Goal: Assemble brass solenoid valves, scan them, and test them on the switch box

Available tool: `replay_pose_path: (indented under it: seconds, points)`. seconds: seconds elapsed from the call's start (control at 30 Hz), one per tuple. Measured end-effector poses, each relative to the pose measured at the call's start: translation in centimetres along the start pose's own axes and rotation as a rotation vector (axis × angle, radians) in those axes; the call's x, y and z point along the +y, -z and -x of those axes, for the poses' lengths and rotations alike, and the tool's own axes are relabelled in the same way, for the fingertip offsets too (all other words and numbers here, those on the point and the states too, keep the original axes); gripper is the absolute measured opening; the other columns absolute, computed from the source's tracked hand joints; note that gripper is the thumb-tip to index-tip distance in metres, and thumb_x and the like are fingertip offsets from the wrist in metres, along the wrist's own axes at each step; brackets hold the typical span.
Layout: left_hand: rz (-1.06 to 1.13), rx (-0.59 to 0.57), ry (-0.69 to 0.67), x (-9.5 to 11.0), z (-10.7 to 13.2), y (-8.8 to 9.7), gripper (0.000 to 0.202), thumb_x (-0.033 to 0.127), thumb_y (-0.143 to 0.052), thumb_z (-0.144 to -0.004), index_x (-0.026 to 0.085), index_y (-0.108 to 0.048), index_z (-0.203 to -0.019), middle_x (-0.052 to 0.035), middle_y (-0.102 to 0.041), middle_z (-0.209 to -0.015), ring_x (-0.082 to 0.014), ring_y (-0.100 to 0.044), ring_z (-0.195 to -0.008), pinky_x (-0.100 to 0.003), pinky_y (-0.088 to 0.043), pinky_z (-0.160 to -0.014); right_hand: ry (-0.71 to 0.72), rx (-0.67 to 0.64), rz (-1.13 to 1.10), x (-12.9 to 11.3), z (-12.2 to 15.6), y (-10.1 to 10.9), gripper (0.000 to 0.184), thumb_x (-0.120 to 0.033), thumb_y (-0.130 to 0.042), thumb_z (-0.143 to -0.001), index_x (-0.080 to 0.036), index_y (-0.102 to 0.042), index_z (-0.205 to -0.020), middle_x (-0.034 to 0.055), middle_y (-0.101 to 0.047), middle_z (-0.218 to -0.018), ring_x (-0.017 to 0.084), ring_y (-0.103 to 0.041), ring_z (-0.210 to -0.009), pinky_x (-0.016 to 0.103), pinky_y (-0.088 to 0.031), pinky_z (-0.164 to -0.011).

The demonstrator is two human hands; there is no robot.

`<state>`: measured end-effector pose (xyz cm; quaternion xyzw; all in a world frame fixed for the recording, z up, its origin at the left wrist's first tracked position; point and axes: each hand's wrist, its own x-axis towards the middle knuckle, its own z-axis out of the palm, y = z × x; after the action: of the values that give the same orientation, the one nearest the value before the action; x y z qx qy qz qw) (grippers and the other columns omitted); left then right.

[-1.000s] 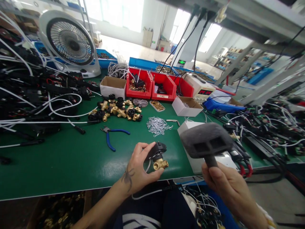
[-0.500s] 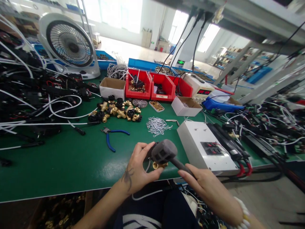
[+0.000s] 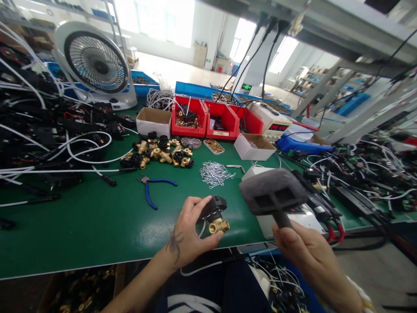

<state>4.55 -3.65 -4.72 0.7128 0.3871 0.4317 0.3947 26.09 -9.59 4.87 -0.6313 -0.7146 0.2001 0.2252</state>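
Observation:
My left hand (image 3: 192,228) is closed around a black valve actuator (image 3: 215,207) with a brass valve body (image 3: 219,226) on its lower end, at the table's front edge. A white cable hangs from the actuator. My right hand (image 3: 304,248) grips the handle of a dark grey mallet (image 3: 273,191), whose head is raised to the right of the valve, apart from it. Behind the mallet, a white metal box (image 3: 265,224) is partly hidden. Blue-handled pliers (image 3: 150,191) lie to the left, and a pile of metal clips (image 3: 215,173) lies beyond my left hand.
Several brass valve bodies with black parts (image 3: 159,152) lie mid-table. Red bins (image 3: 223,132), a white carton (image 3: 254,152) and an oval tin (image 3: 214,146) stand behind. A fan (image 3: 97,65) and tangled cabled units (image 3: 48,117) fill the left; more cables and boards (image 3: 374,169) lie right.
My right hand has lifted the mallet up and to the right, off the valve assembly, which now shows uncovered. My left hand has kept its place and hold.

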Motion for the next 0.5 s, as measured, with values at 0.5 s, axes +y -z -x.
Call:
replay_pose_path:
  seconds: [0.5]
  points:
    - [0.006, 0.012, -0.008, -0.1, 0.1, -0.1, 0.066, 0.028, -0.069, -0.073, 0.02, -0.045, -0.133, -0.0078, -0.046, -0.116, -0.0209, -0.052, -0.108, -0.036, -0.052, -0.092, -0.122, -0.203, 0.059, 0.3, 0.1, -1.1, 0.054, -0.064, -0.033, -0.092, -0.021, -0.05, -0.066, -0.0015, -0.048, -0.052, 0.015, -0.045, -0.046, 0.026, -0.03, -0.047]
